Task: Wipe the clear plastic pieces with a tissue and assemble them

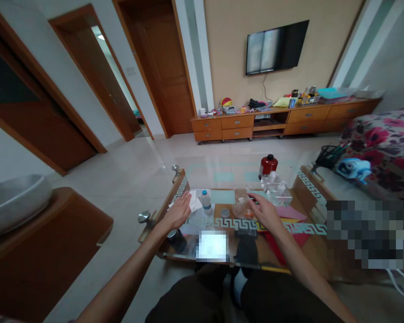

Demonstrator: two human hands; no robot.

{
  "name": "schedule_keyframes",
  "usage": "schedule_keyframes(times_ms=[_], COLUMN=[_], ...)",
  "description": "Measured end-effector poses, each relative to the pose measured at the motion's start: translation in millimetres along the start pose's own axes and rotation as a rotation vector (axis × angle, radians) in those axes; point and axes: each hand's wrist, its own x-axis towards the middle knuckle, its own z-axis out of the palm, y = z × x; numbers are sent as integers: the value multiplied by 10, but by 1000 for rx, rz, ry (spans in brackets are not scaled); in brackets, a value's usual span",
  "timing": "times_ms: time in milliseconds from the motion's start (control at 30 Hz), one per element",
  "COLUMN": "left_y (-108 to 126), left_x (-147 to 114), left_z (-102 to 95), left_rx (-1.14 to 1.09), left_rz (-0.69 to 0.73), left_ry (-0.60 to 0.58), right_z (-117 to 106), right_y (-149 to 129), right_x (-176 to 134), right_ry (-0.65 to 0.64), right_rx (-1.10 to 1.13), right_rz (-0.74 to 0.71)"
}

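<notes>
I sit at a low glass-topped coffee table. My left hand lies flat with its fingers together, palm down, near a white tissue and a small clear bottle with a blue cap. My right hand reaches over a crumpled clear plastic bag with something orange in it; whether its fingers grip the bag I cannot tell. A small round lid lies between the hands.
A red jar with a black cap and a clear plastic container stand at the table's far side. Pink and red paper lies at right. A floral sofa is right, a TV cabinet beyond.
</notes>
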Motion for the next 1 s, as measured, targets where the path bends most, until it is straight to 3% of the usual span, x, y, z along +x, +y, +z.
schedule_keyframes(times_ms=[333, 533, 633, 733, 867, 933, 1000], left_y=[457, 879, 1069, 1156, 1125, 1075, 1034], left_x=[44, 84, 116, 108, 7, -36, -38], left_z=[49, 64, 54, -14, -112, -128, -125], left_rx=[-55, -101, -124, -159, -95, -30, 11], left_rz=[156, 260, 284, 234, -26, -144, -178], left_ry=[-19, -44, -47, 13, 248, 254, 180], right_z=[-38, -105, -137, -158, -156, -147, -141], right_y=[16, -91, -94, -64, -32, -31, -33], right_x=[12, -1, -26, -53, -68, -63, -54], right_ry=[80, 246, 243, 207, 154, 128, 119], right_rx=[99, 201, 218, 179, 128, 119, 118], right_rz=[60, 119, 108, 69, 40, 24, 22])
